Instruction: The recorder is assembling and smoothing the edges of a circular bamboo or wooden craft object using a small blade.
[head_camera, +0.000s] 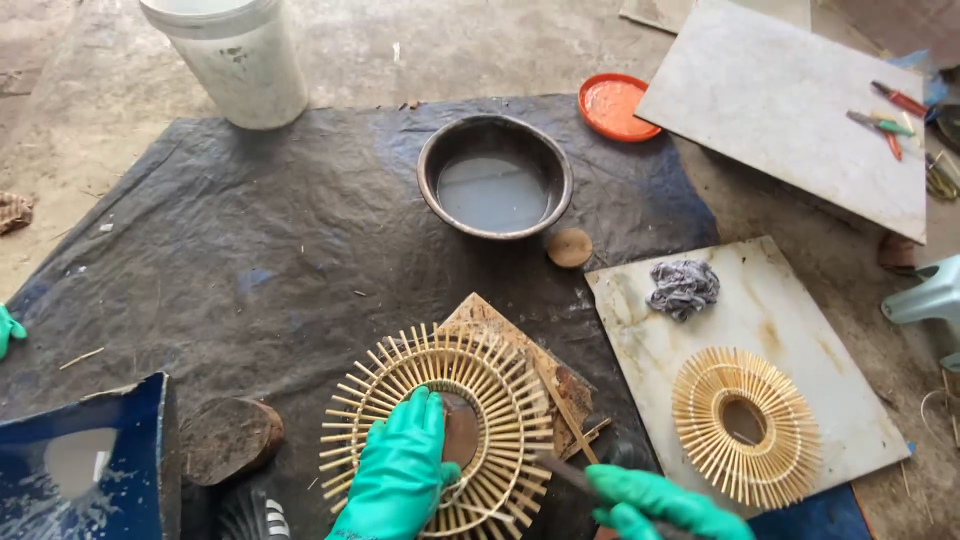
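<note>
The left hand (400, 470) presses released fingers on the near bamboo ring (437, 430), while the right hand (655, 505) has fingers clenched on a thin tool (560, 470).

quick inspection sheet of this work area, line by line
surface: dark tarp on concrete floor.
job's things: sunburst stick ring lying on a brown board; finished-looking second ring on a pale tile.
clutter: metal bowl with grey liquid, white bucket, orange lid, crumpled rag, coloured tools on another slab.
hands: green-gloved left hand pressing the ring; right hand gripping a thin tool.
cables: nothing seen.
surroundings: blue container at lower left.
</note>
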